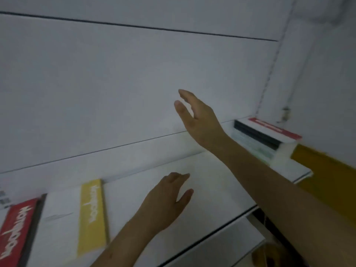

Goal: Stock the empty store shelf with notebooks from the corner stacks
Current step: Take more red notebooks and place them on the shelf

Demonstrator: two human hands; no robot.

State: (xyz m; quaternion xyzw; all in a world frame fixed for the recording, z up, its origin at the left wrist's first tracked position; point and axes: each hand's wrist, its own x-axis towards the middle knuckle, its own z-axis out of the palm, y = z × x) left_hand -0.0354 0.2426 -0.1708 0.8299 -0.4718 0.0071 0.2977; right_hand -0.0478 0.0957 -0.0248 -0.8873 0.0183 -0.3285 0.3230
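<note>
here both hands are empty with fingers loosely straight: the left hand (165,197) hovers low over the white shelf (212,180), the right hand (196,116) raised higher toward the back wall. a yellow-banded notebook (77,218) lies flat at left, long axis running front to back, beside a red-banded notebook (17,230). a notebook stack (265,135) sits in the right corner.
</note>
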